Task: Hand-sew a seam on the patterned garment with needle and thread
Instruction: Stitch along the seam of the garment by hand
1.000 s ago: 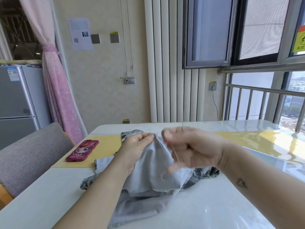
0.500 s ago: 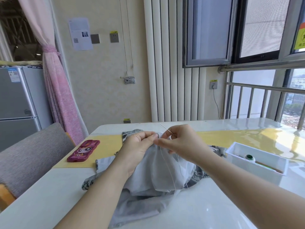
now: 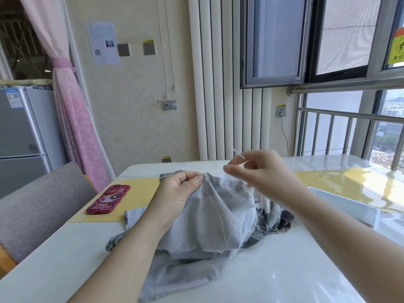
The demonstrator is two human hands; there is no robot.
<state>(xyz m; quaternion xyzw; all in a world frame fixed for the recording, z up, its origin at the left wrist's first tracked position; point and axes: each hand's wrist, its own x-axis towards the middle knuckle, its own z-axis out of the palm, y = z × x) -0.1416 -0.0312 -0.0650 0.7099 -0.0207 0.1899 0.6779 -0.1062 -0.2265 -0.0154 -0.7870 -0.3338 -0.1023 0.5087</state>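
Note:
The garment lies bunched on the white table, pale grey inside out, with its dark patterned side showing at the right edge. A line of stitches runs down its raised fold. My left hand pinches the top of that fold between thumb and fingers. My right hand is just right of it and slightly higher, pinching the needle, whose tip points up and left. Thin thread trails from the needle down to the fabric; its path is faint.
A pink phone case lies on a yellow mat at the left. A white plastic box stands at the right, partly behind my right forearm. A grey chair is beside the table's left edge. The window railing is beyond the far right.
My right hand has lifted the needle up and to the right, away from the fold, drawing thread through. My left hand kept its pinch on the fabric.

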